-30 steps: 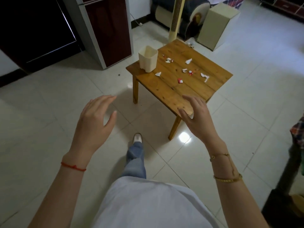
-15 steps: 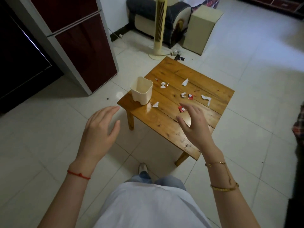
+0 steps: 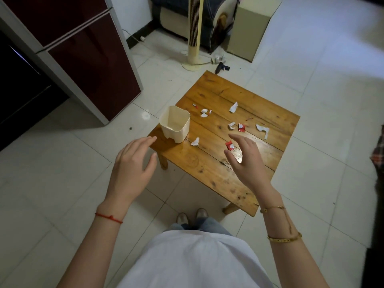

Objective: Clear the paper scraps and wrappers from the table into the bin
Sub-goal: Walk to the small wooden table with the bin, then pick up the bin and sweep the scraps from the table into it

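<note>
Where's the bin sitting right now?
In the head view, the cream bin stands upright at the left corner of the wooden table, just beyond the left hand, with a white paper scrap to its right.

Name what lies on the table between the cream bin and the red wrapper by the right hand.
In the head view, one white paper scrap lies between the bin and the red wrapper; otherwise bare wood.

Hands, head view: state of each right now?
Left hand: open, empty, beside the bin.
Right hand: open, empty, above the red wrapper.
</note>
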Available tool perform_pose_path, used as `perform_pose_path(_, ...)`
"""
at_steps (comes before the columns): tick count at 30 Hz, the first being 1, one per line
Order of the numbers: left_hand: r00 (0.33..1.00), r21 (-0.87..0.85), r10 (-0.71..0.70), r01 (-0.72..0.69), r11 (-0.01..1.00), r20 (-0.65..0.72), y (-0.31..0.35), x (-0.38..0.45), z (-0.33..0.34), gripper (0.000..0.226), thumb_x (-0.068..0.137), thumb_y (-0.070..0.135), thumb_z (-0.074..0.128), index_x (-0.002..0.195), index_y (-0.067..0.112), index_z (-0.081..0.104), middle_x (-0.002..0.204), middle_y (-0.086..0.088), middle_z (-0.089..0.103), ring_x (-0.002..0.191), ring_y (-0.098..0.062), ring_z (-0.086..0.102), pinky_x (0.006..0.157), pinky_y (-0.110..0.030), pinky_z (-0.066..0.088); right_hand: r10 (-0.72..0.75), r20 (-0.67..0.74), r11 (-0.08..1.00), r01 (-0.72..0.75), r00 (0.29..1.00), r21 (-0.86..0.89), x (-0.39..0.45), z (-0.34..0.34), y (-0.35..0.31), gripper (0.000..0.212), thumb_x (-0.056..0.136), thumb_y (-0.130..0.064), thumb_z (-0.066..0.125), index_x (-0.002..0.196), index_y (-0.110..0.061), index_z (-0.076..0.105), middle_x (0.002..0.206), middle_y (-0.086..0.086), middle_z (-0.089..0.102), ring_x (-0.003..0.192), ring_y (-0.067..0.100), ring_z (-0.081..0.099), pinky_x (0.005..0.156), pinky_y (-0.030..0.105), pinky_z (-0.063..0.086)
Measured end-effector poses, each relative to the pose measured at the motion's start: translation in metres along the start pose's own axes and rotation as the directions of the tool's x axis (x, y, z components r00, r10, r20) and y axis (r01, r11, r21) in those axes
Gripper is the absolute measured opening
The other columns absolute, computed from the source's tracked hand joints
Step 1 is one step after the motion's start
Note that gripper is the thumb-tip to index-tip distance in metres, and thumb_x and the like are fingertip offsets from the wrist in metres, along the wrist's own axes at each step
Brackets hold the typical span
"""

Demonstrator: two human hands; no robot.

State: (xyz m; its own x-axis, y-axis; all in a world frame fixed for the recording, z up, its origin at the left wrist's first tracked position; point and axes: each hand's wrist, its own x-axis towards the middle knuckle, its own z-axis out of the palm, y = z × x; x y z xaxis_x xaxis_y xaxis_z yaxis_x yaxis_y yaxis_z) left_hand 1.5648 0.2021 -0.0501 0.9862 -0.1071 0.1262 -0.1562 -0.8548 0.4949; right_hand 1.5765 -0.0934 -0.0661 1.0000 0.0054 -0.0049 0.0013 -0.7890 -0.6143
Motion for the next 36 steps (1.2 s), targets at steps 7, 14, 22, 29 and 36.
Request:
perform_pose_path(7,0.995,0.012,-0.100,0.100,0.995,0.000,-0.018,0.071,0.041,0.043,0.095,0.031,0.046,0.136,0.021,0.045,0.137,-0.002,0.053,0.127,-0.018,0.048,0.101,-0.041,0.046,0.006,0.004,1.000,-0.006,1.000,0.023,0.069,0.018,0.021,0.041,0.099,-0.030,0.056,0.137,-0.016,0.051,0.137,0.002,0.057,0.133,0.019,0.046,0.111,0.032,0.034)
perform_pose_path(14,0.972,0.045,-0.227,0.224,0.973,0.054,-0.079,0.173,0.099,0.045,0.094,0.030,0.045,0.136,0.015,0.046,0.137,-0.008,0.053,0.125,-0.025,0.051,0.097,-0.042,0.049,0.035,0.042,0.999,-0.036,0.998,0.023,0.168,0.075,0.035,0.038,0.100,-0.030,0.054,0.134,-0.013,0.053,0.134,0.003,0.059,0.128,0.020,0.050,0.105,0.027,0.036)
perform_pose_path(22,0.888,-0.031,-0.394,0.412,0.910,0.239,-0.161,0.250,0.178,0.048,0.093,0.035,0.048,0.136,0.015,0.045,0.139,-0.009,0.053,0.126,-0.027,0.051,0.094,-0.037,0.046,0.231,0.108,0.969,-0.238,0.967,0.061,0.259,0.179,0.057,0.041,0.100,-0.033,0.052,0.136,-0.014,0.052,0.136,0.005,0.059,0.129,0.023,0.051,0.109,0.042,0.043)
perform_pose_path(29,0.803,-0.166,-0.408,0.517,0.840,0.434,-0.191,0.267,0.228,0.040,0.090,0.033,0.052,0.127,0.019,0.054,0.119,-0.005,0.064,0.102,-0.022,0.059,0.073,-0.024,0.047,0.329,0.135,0.937,-0.341,0.935,0.081,0.270,0.235,0.085,0.043,0.101,-0.036,0.051,0.139,-0.016,0.050,0.139,0.003,0.056,0.130,0.020,0.050,0.109,0.040,0.043)
perform_pose_path(36,0.765,-0.158,-0.450,0.570,0.807,0.460,-0.197,0.279,0.249,0.032,0.093,0.016,0.044,0.120,0.008,0.058,0.112,-0.011,0.064,0.092,-0.020,0.053,0.065,-0.020,0.042,0.344,0.100,0.929,-0.354,0.934,0.106,0.266,0.251,0.092,0.043,0.102,-0.034,0.048,0.141,-0.016,0.048,0.143,0.002,0.053,0.133,0.019,0.047,0.111,0.038,0.041)
